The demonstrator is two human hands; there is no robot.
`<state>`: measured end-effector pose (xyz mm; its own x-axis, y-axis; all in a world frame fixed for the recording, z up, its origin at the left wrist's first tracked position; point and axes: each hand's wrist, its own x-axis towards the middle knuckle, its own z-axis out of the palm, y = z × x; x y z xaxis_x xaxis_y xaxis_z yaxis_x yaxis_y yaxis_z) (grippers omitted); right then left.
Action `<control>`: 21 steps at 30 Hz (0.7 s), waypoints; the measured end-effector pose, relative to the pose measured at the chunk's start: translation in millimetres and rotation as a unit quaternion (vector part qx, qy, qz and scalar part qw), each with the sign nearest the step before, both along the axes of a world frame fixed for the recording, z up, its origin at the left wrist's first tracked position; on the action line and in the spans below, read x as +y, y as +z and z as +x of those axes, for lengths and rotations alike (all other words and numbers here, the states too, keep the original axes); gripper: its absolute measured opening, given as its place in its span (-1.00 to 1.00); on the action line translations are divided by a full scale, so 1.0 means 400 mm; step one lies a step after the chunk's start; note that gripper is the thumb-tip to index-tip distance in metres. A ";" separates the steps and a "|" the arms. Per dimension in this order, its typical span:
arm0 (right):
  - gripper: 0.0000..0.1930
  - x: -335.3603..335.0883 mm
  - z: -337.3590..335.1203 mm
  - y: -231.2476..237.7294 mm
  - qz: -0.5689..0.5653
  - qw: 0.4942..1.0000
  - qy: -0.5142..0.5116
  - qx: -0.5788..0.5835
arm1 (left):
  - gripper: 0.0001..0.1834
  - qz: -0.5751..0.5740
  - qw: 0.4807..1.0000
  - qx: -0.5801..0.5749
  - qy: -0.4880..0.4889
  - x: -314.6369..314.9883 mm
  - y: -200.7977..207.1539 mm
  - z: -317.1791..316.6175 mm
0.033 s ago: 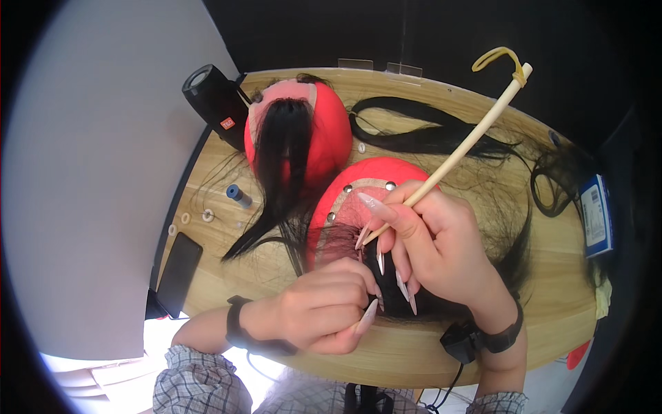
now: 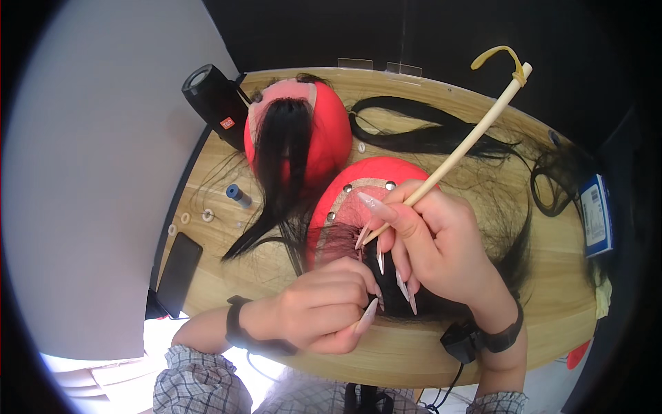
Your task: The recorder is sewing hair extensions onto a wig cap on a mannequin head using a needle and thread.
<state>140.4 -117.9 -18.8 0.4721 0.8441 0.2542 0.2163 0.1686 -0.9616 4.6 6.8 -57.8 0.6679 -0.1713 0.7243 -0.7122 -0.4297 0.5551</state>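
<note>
A red dome-shaped wig block (image 2: 376, 169) stands in front of me, with pale mesh and a tan band held down by round silver pins. My right hand (image 2: 441, 238) grips a ventilating needle (image 2: 476, 136) by its pale wooden handle, like a pen. Its tapered end points down to the mesh where black hair (image 2: 394, 286) starts; the hook itself is too small to see. A yellowish band loops off the handle's upper end. Close by on the left, my left hand (image 2: 324, 307) is closed, its fingertips pinching black hair near the roots.
A second red wig block (image 2: 332, 127) with hanging black hair stands behind, beside a black cylindrical speaker (image 2: 215, 103). Loose hair bundles (image 2: 414, 134) lie at the back. Around the wooden table (image 2: 262, 276) are a phone (image 2: 181, 272), a small blue cylinder (image 2: 238, 196), rings and a blue box (image 2: 596, 214).
</note>
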 end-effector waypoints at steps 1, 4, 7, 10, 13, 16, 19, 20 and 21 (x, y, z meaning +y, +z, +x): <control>-0.79 0.000 0.000 0.000 0.000 1.000 0.000 0.000 | -0.85 -0.004 1.000 0.002 0.006 0.000 0.000 0.000; -0.79 -0.002 0.003 0.007 0.004 1.000 0.012 -0.012 | -0.85 -0.003 1.000 0.006 0.004 -0.001 0.002 0.002; -0.85 -0.009 0.006 0.022 -0.058 0.998 0.010 0.018 | -0.84 -0.007 1.000 0.008 0.004 -0.001 0.002 0.001; -0.84 -0.009 0.007 0.025 -0.074 0.997 0.024 0.001 | -0.84 -0.007 1.000 0.005 0.007 -0.002 0.002 0.000; -0.85 -0.005 0.004 0.016 -0.058 0.998 0.012 0.014 | -0.84 -0.004 1.000 0.008 0.003 -0.001 0.004 0.000; -0.78 -0.005 0.005 0.008 -0.043 0.998 0.016 0.034 | -0.83 -0.002 1.000 0.003 0.006 -0.002 0.004 0.002; -0.76 -0.007 0.003 0.010 -0.040 0.998 0.012 0.044 | -0.83 -0.003 1.000 -0.001 0.004 -0.002 0.001 0.003; -0.80 -0.007 0.002 0.014 -0.050 0.996 0.005 0.076 | -0.83 -0.003 1.000 -0.001 0.005 -0.002 -0.001 0.002; -0.83 -0.007 0.001 0.016 -0.059 0.992 -0.003 0.108 | -0.82 -0.003 1.000 -0.004 0.009 -0.003 -0.002 0.002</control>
